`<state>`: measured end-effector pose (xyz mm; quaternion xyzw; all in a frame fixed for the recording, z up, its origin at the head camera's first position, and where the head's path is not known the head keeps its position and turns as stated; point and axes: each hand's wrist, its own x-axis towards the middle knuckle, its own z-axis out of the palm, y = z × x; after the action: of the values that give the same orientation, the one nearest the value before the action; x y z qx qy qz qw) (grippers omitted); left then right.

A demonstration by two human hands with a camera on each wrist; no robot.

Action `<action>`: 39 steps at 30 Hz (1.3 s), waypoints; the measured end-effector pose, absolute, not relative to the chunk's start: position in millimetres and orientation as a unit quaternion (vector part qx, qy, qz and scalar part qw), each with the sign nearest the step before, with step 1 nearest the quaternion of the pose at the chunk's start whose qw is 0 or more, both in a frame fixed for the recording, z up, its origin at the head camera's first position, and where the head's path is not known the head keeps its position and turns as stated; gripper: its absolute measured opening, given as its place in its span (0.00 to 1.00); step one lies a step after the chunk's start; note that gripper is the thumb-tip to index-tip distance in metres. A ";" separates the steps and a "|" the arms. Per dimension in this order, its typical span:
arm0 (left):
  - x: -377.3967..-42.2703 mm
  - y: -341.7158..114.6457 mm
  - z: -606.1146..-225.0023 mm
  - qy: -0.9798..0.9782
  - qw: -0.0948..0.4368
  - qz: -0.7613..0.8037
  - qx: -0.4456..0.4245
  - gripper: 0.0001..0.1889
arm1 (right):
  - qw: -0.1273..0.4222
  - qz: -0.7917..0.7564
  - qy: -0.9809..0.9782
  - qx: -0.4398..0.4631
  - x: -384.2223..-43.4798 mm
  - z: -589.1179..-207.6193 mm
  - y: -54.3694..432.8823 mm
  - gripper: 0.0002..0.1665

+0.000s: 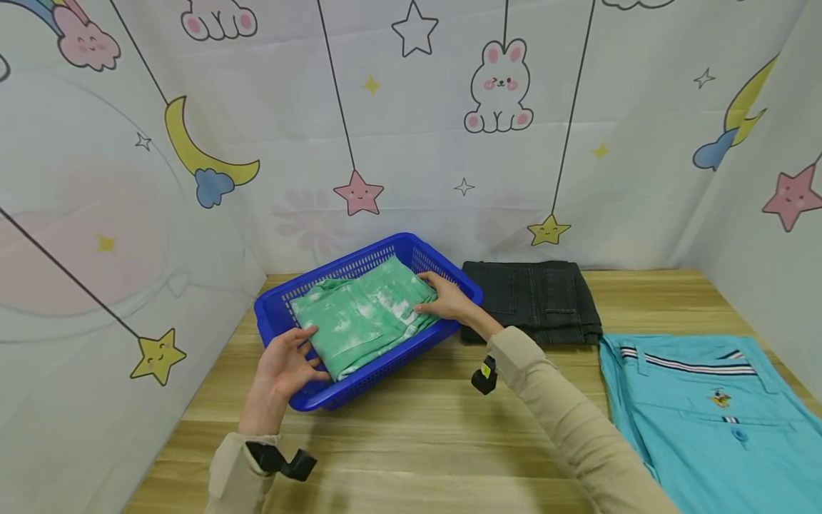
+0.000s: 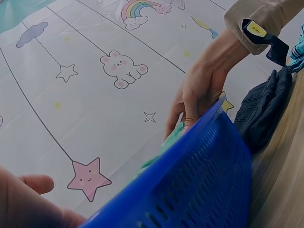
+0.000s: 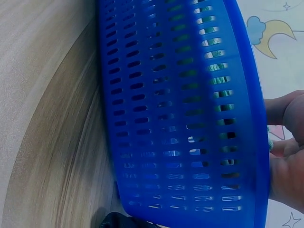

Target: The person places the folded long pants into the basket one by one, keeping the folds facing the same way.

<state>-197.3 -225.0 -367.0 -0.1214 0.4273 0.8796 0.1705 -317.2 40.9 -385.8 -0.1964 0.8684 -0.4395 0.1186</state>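
Observation:
A folded green garment with white patches (image 1: 359, 314) lies inside a blue plastic basket (image 1: 379, 370), its layers stacked flat. My left hand (image 1: 289, 365) is at the garment's near left end, over the basket rim, with thumb and fingers spread apart. At the opposite end my right hand (image 1: 449, 298) reaches over the rim, its fingers and thumb extended and touching the garment's edge. From the left wrist, the right hand (image 2: 202, 92) points down past the rim beside a strip of green cloth (image 2: 173, 135). The basket's slotted wall (image 3: 185, 109) hides most of the garment in the right wrist view.
Folded black jeans (image 1: 529, 303) lie right of the basket, near the back curtain (image 1: 417, 143). Light blue trousers (image 1: 706, 414) with a striped waistband spread over the table's right side. The wooden table (image 1: 398, 450) shows in front of the basket.

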 end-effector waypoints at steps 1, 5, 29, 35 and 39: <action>-197.5 -225.0 -367.4 0.426 0.171 0.880 -0.123 0.30 | 0.119 -0.438 0.870 -0.193 -317.3 -385.5 40.5 0.38; -199.2 -225.1 -369.2 0.422 0.172 0.881 -0.129 0.27 | 0.115 -0.425 0.878 -0.187 -317.1 -384.1 39.0 0.38; -200.5 -223.5 -374.1 0.425 0.171 0.877 -0.147 0.33 | 0.114 -0.349 0.911 -0.190 -317.9 -384.4 31.5 0.36; -200.6 -222.7 -370.8 0.436 0.156 0.874 -0.149 0.32 | 0.121 -0.322 0.919 -0.193 -317.6 -383.5 30.7 0.38; -197.3 -221.5 -366.3 0.457 0.128 0.868 -0.147 0.24 | 0.121 -0.318 0.920 -0.197 -318.6 -383.2 32.0 0.39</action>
<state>-197.3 -221.5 -366.3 -0.1473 0.4574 0.8675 0.1283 -318.6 32.0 -383.2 -0.1967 0.9197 -0.3176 0.1206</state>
